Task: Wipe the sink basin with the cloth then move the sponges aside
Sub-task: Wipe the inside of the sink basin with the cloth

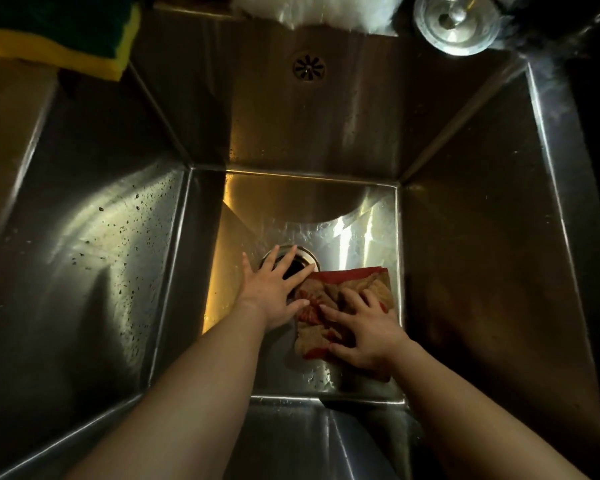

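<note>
Right hand presses flat, ungripped, on the cloth beside the drain; left hand spread open over the drain. Cloth likely limp, wet: pinch a bunched fold.

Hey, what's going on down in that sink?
A person is reaching into a deep steel sink with both bare hands, apparently wiping it out. The right hand presses a crumpled red and brown cloth onto the sink floor, beside the drain. The left hand lies flat with its fingers spread, partly over the drain. The yellow and green sponges sit on the far left rim, untouched.
</note>
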Available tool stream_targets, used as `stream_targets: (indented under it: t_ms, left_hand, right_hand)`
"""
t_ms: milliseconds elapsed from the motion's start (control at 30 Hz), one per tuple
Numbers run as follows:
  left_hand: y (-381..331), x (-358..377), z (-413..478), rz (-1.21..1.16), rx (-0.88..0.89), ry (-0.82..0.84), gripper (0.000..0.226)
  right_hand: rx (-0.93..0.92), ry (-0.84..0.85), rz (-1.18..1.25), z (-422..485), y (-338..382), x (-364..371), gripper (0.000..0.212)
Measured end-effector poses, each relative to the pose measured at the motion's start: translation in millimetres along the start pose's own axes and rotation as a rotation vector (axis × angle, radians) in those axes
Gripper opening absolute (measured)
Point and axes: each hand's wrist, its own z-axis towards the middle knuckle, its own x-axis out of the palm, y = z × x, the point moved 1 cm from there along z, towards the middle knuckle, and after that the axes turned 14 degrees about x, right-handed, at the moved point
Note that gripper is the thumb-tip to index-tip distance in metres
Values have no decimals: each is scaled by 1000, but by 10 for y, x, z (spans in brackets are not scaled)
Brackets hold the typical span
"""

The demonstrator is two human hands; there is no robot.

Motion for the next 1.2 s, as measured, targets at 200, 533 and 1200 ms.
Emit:
stream_targets:
  t_ms: [200, 533, 1200]
  left_hand:
    - [118, 46, -103, -21, -70, 7, 66]
    - [295, 318, -178, -75, -171, 27, 69]
    - [423, 317, -323, -86, -162, 110, 92]
  right_hand:
    - [-76, -20, -134, 68, -97, 29, 70]
    - [-305, -33, -267, 45, 132, 83, 66]
    - [-480, 1, -375, -38, 321, 101, 62]
